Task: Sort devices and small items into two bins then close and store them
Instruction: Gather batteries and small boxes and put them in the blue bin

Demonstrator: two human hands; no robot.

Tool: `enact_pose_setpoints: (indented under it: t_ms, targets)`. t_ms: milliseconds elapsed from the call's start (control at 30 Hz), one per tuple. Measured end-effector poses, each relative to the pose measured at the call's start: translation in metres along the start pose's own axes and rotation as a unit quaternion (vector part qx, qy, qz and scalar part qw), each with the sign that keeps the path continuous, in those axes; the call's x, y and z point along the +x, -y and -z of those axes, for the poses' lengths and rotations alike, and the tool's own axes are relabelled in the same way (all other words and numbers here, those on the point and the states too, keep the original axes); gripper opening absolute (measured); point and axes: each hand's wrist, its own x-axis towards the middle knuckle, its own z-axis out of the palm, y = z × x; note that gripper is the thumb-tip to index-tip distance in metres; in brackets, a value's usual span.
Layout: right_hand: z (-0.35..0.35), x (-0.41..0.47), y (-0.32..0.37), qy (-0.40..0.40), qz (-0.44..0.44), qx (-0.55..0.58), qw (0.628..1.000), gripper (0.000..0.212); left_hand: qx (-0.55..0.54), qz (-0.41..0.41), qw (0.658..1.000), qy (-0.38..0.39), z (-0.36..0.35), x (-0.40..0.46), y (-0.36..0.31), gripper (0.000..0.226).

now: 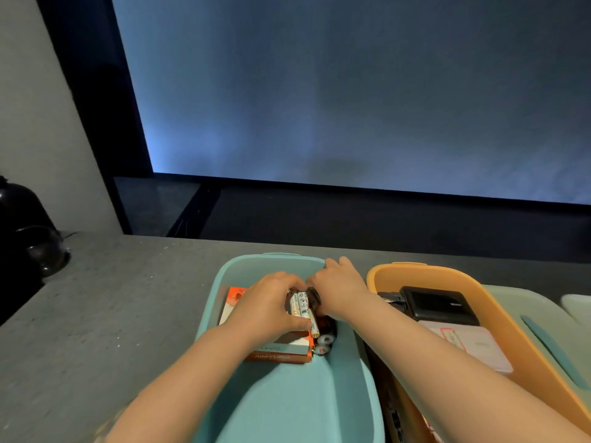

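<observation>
Standing side by side near the front edge of the grey desk [112, 302], the teal bin [287, 398] and the orange bin [499, 340] almost touch, so a push on one can shift the other. The orange bin holds a black device [438, 303] and a white flat box [473, 346]; beside it, toward the right edge of the desk, lies a pale green lid [550, 327].

Inside the teal bin, at its middle, orange-and-white boxes [287, 351] lie stacked. The left hand [268, 302] curls its fingers and thumb around a bundle of batteries [303, 310] above these boxes. The right hand [339, 289] reaches in from the right wall of the bin, its fingers bent toward the same bundle; whether they pinch it I cannot tell.

I think the main risk is that the bundle comes apart when released, because the round batteries roll easily and more loose batteries [324, 343] already lie in the narrow gap beside the boxes. If the pile stands too high, the lid may not close.
</observation>
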Motion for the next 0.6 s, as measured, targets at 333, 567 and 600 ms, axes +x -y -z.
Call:
enact_pose_setpoints:
  t_ms: [333,567,600]
  targets:
    - [0.014,-0.069,-0.018,-0.2,-0.132,0.245,0.939,0.039,0.019,0.017,1.0,0.015,-0.021,0.016,-0.016,0.061]
    - [0.016,-0.105,-0.017,-0.258,-0.166,0.275,0.911,0.03,0.036,0.003,0.999,0.016,-0.04,0.027,-0.014,0.059]
    - [0.016,-0.107,-0.016,-0.263,-0.168,0.277,0.909,0.029,0.041,-0.002,0.999,0.019,-0.041,0.028,-0.014,0.058]
